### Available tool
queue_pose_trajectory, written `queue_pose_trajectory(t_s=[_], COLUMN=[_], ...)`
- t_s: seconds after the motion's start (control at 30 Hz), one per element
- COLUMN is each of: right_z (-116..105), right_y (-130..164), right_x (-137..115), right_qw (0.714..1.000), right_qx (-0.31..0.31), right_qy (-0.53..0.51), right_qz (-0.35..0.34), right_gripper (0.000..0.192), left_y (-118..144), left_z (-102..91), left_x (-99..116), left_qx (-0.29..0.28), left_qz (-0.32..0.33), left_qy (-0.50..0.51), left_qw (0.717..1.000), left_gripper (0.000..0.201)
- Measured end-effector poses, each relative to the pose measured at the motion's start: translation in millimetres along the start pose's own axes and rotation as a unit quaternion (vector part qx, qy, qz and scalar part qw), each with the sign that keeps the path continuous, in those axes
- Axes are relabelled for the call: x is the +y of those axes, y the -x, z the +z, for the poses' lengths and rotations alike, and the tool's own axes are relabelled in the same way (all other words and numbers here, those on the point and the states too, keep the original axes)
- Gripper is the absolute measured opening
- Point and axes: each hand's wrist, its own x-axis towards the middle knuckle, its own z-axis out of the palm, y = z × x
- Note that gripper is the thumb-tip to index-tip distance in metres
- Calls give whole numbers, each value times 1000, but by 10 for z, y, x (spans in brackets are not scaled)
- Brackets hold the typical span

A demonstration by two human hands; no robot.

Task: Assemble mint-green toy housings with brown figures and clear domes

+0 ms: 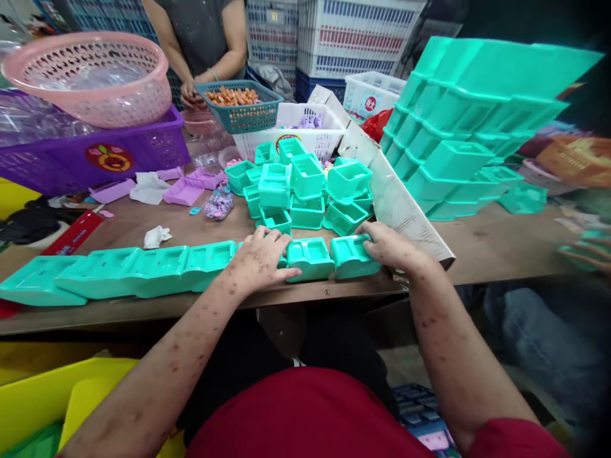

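Both bare hands are set apart along the near edge of a brown tabletop, on a row of glossy mint-green plastic boxes. Palm down, the left hand lies across the row, its fingers bent over the tops and its thumb pointing right, against the front of the next box. At the row's right end, the right hand curls its fingers over the last box's upper corner. How firmly either hand grips cannot be told. Both forearms reach forward from the body, angling inward.

Moulded with shallow rectangular recesses in their upper faces, the row's boxes have rounded lower edges; the leftmost sits slightly askew. Behind the hands is a jumbled pile of mint-green boxes, several showing hollow openings, beside a long white cardboard wall. Past that wall rises a leaning stack of mint-green boxes.

Beyond the pile, a white plastic basket contains small lilac pieces, and a blue-green mesh basket holds orange pieces. Across the table, a person's hands are close together near that mesh basket. To the left, a round pink perforated basket full of clear plastic rests on a purple crate, also filled with clear plastic.
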Motion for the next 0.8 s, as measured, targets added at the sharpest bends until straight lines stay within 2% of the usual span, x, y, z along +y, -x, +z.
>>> queue_pose_trajectory(t_s=[0.1,0.2,0.23,0.3,0.4,0.47,0.57,0.63,0.7,0.8], right_z=[104,183,212,279,395,462,528,556,579,603], right_y=[64,200,243,307,321,284,204,158,128,114], right_x=[-93,-264,-328,-452,-578,-595,-521,-447,-389,-357], right_qw=[999,989,982,973,960,957,955,952,948,947], right_qx=[23,122,160,165,144,136,120,110,109,111], right_qy=[-5,-30,-42,-47,-13,9,26,37,44,41], right_qz=[-33,-76,-93,-155,-240,-256,-269,-284,-295,-298], right_gripper=[46,39,41,57,80,85,73,63,59,62], left_y=[30,102,141,263,637,1031,1710,2088,2322,2413], left_z=[18,-40,-82,-193,-375,-456,-461,-390,-288,-149], left_x=[18,14,-16,-158,-625,-1071,-1755,-2104,-2323,-2449], left_qx=[6,37,54,90,131,143,155,128,87,68], left_qz=[7,45,56,58,-11,-114,-311,-398,-430,-429], left_qy=[14,50,63,85,97,84,44,40,47,46], left_qw=[1000,997,995,991,987,980,937,907,898,900], left_gripper=[78,84,83,75,61,59,63,65,66,69])
